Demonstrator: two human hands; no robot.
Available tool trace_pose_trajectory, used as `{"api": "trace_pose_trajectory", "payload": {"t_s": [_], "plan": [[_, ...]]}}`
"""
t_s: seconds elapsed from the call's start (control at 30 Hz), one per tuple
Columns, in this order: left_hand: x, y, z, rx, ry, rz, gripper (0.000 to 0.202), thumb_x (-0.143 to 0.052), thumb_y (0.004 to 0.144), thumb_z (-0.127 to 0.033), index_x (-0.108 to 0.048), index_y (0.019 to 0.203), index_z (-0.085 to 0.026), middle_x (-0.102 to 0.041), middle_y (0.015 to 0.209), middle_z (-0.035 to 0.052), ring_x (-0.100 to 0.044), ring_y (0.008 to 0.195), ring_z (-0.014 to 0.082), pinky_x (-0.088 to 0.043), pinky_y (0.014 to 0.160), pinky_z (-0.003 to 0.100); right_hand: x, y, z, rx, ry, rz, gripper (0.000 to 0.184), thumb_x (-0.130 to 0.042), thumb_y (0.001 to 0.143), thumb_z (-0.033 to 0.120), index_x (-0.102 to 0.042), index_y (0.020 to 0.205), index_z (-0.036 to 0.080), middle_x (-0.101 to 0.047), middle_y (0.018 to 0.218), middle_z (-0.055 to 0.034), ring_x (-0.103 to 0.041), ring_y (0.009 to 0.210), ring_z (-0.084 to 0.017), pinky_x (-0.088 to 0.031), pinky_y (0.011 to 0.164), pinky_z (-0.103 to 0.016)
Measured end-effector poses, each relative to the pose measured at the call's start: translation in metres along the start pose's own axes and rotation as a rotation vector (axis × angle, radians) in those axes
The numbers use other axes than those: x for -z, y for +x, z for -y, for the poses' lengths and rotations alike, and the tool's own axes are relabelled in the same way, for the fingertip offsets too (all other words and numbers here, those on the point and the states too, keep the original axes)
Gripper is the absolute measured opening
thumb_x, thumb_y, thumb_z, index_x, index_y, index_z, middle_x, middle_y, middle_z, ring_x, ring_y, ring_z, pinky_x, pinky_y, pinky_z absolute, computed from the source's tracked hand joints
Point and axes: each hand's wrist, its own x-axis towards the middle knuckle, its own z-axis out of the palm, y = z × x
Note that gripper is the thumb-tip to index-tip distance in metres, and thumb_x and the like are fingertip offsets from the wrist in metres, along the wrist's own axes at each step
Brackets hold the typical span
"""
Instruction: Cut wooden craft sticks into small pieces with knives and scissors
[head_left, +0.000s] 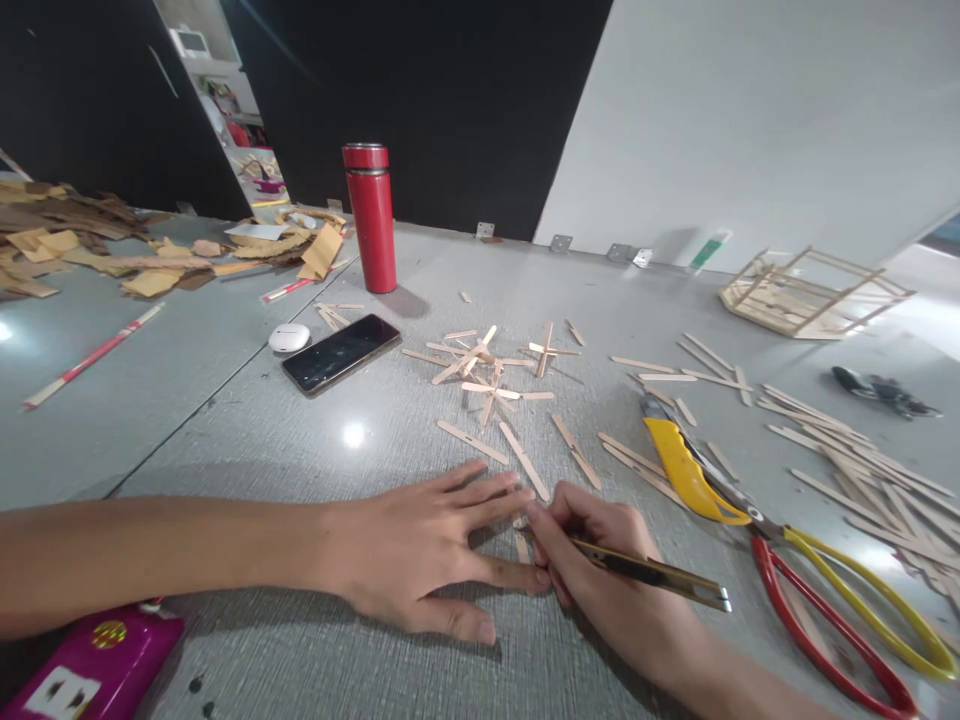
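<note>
My left hand (431, 545) lies flat on the grey surface with its fingers spread. Its index and middle fingertips press around a short wooden craft stick (523, 545), which is partly covered. Pinched in my right hand (619, 570) is a slim gold-and-dark utility knife (652, 572), its tip end at that stick beside my left fingers. Just beyond the hands lie several notched craft sticks (525, 460). Farther back, crossed sticks form small star-like pieces (491, 390), and another crossed piece (544, 348) stands to their right.
To the right lie red-and-yellow-handled shears (832, 600), a yellow cutter (679, 465) and a pile of sticks (862, 470). A stick frame (817, 295) stands behind. A phone (343, 353), white earbud case (289, 338), red flask (371, 220) and cardboard scraps (157, 255) occupy the left.
</note>
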Motion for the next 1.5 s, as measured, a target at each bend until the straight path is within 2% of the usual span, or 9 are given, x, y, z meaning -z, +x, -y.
{"api": "trace_pose_trajectory", "payload": {"t_s": [0.27,0.7,0.9,1.0,1.1,1.2,1.27,1.33,1.5], "plan": [[-0.003,-0.002,-0.003,0.002,0.096,-0.001,0.056,-0.048,0.106,-0.052,-0.050,0.155,-0.024,-0.030,0.168,0.0222,-0.025,0.157,0.0419,-0.022,0.126,0.060,-0.003,0.003,0.004,0.146,-0.126,-0.047,0.046,-0.046,0.107,0.047,-0.041,0.067,0.024,-0.034,0.057,0.0082,-0.029,0.052,-0.011,-0.028,0.050,-0.028],[-0.004,-0.001,-0.004,-0.028,0.206,-0.058,0.053,-0.054,0.103,-0.047,-0.052,0.152,-0.027,-0.040,0.162,0.0223,-0.037,0.150,0.0425,-0.031,0.120,0.060,0.001,-0.001,-0.003,0.116,0.028,-0.027,0.046,-0.048,0.107,0.048,-0.050,0.068,0.023,-0.051,0.048,0.0062,-0.046,0.040,-0.009,-0.037,0.044,-0.023],[0.003,-0.001,-0.009,-0.009,0.365,-0.101,0.025,-0.054,0.101,-0.015,-0.069,0.121,-0.014,-0.068,0.113,0.0136,-0.063,0.103,0.0281,-0.047,0.096,0.042,0.018,0.003,-0.003,0.109,0.095,-0.169,0.028,-0.063,0.101,0.045,-0.065,0.084,0.022,-0.054,0.056,0.0061,-0.051,0.047,-0.009,-0.039,0.043,-0.020],[0.011,-0.003,-0.014,-0.041,0.405,-0.054,0.017,-0.060,0.085,0.000,-0.069,0.097,-0.010,-0.065,0.088,0.0099,-0.060,0.082,0.0243,-0.048,0.081,0.038,0.028,0.007,0.001,0.218,0.089,-0.246,0.016,-0.064,0.101,0.036,-0.068,0.110,0.024,-0.071,0.088,-0.0013,-0.060,0.054,-0.010,-0.048,0.047,-0.022],[0.017,-0.004,-0.018,0.107,0.102,-0.029,0.023,-0.063,0.073,0.002,-0.063,0.091,-0.012,-0.065,0.093,0.0118,-0.061,0.088,0.0272,-0.048,0.081,0.039,0.035,0.007,0.010,0.312,0.132,-0.279,0.027,-0.049,0.108,0.030,-0.062,0.132,0.027,-0.072,0.113,-0.0078,-0.066,0.058,-0.011,-0.058,0.055,-0.028],[0.021,-0.003,-0.018,0.377,-0.387,-0.125,0.014,-0.054,0.090,-0.005,-0.056,0.094,-0.018,-0.065,0.092,0.0070,-0.062,0.085,0.0218,-0.049,0.075,0.034,0.038,0.006,0.018,0.362,0.235,-0.291,0.022,-0.050,0.107,0.030,-0.063,0.125,0.028,-0.067,0.118,-0.0078,-0.071,0.069,-0.013,-0.063,0.066,-0.031],[0.026,-0.001,-0.019,0.467,-0.532,-0.178,0.012,-0.040,0.105,-0.017,-0.049,0.099,-0.020,-0.064,0.085,0.0023,-0.063,0.073,0.0159,-0.049,0.063,0.027,0.039,0.005,0.022,0.380,0.287,-0.329,0.006,-0.062,0.102,0.029,-0.060,0.108,0.028,-0.065,0.108,-0.0034,-0.069,0.071,-0.013,-0.062,0.063,-0.027],[0.033,0.001,-0.021,0.541,-0.724,-0.217,0.013,-0.035,0.110,-0.028,-0.045,0.104,-0.022,-0.063,0.082,-0.0008,-0.063,0.063,0.0124,-0.047,0.051,0.021,0.037,0.003,0.023,0.381,0.263,-0.382,0.016,-0.067,0.099,0.026,-0.051,0.094,0.028,-0.061,0.094,0.0015,-0.063,0.066,-0.010,-0.058,0.058,-0.022],[0.044,0.006,-0.029,0.614,-1.269,-0.387,0.021,-0.053,0.106,-0.040,-0.050,0.111,-0.019,-0.064,0.082,-0.0009,-0.067,0.059,0.0111,-0.045,0.042,0.015,0.031,-0.003,0.023,0.443,0.103,-0.386,0.014,-0.055,0.104,0.023,-0.044,0.109,0.032,-0.065,0.089,0.0015,-0.064,0.080,-0.013,-0.057,0.072,-0.022]]}}
